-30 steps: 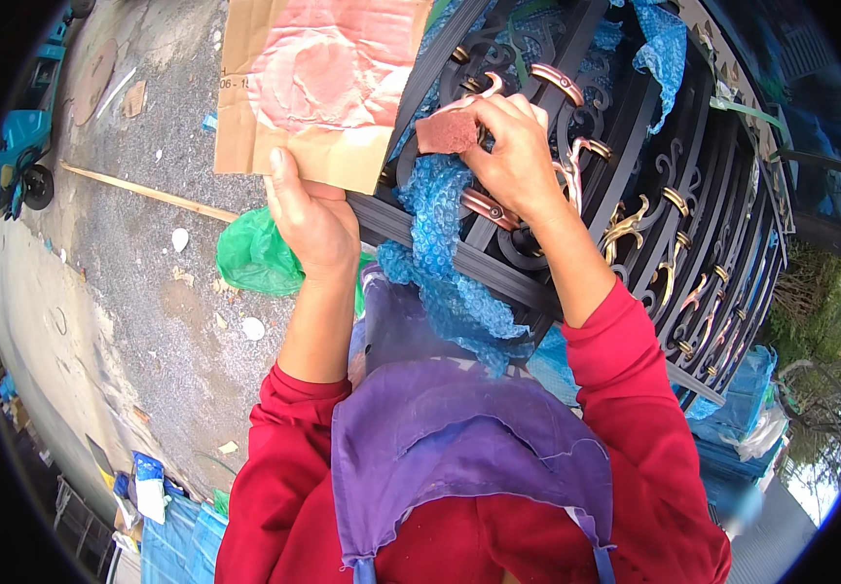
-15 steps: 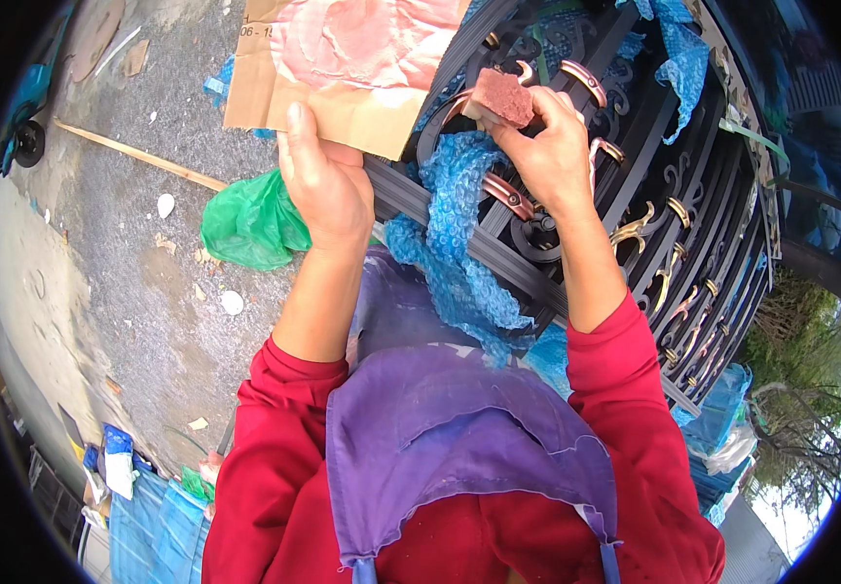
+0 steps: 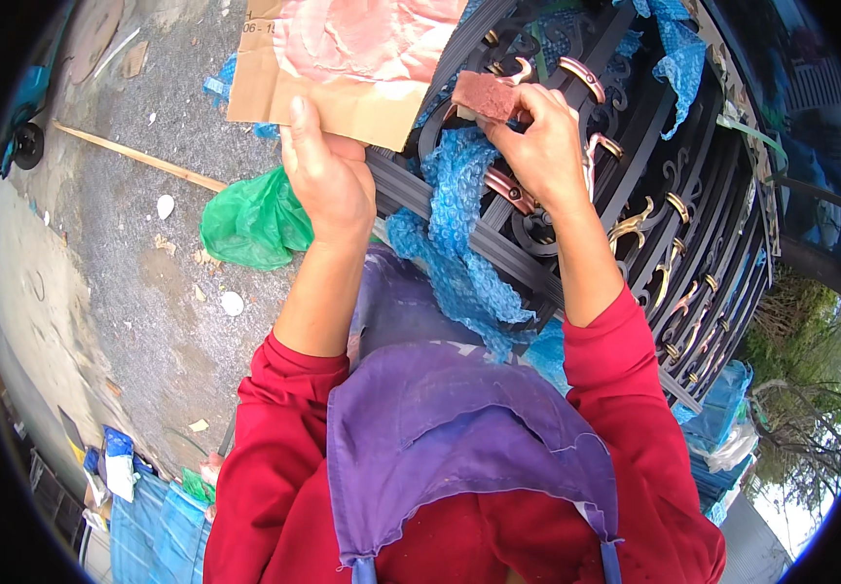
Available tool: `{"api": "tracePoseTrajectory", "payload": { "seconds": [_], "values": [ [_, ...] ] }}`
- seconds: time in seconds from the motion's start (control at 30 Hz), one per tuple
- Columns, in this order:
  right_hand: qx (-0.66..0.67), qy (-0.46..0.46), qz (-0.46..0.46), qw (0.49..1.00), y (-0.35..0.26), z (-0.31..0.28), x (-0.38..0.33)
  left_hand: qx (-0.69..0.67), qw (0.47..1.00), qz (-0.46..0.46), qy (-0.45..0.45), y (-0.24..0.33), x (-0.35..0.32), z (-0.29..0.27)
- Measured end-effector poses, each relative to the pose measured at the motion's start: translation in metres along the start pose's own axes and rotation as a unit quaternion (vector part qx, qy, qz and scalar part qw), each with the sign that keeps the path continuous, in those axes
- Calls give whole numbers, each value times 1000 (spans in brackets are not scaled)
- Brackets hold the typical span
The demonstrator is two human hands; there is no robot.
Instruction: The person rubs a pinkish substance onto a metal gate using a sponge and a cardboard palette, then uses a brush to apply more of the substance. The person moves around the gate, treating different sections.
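"Holding what, L hand [image 3: 328, 190], head view?"

"Cardboard [image 3: 357, 109], w/ pink stuff [image 3: 362, 44] smeared on it. Thumb on the face, fingers behind."

"& R hand [image 3: 542, 141]?"

"Pinching a reddish sponge [image 3: 487, 96] btwn thumb & fingers, just R of the cardboard, above black metal railings [image 3: 513, 257]. Can't tell if the sponge touches the curly metal bits under it."

"What else is nr?"

"Blue bubble wrap [image 3: 455, 195] over the railings' near edge, below the sponge. Green plastic bag [image 3: 255, 224] L of the L wrist. Wood stick [image 3: 138, 156] on the ground [image 3: 163, 321], R end by the bag."
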State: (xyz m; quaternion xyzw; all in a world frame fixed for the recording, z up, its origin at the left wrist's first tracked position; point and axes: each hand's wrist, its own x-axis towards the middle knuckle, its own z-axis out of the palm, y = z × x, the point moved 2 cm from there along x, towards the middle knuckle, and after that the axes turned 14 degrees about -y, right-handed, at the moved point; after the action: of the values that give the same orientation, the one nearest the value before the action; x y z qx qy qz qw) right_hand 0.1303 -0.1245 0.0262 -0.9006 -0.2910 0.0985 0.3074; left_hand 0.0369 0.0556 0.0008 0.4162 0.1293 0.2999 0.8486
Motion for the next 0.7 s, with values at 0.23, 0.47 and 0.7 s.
{"api": "tracePoseTrajectory", "payload": {
  "seconds": [0.23,0.47,0.7],
  "values": [
    [227,153,91,957,50,-91,-43,-3,1000,-12,-3,2,0,5],
    [191,170,152,955,107,-140,-113,54,998,-42,-6,7,-4,13],
    [98,34,154,983,80,-96,-125,74,997,-17,2,4,1,12]
  ]
}}
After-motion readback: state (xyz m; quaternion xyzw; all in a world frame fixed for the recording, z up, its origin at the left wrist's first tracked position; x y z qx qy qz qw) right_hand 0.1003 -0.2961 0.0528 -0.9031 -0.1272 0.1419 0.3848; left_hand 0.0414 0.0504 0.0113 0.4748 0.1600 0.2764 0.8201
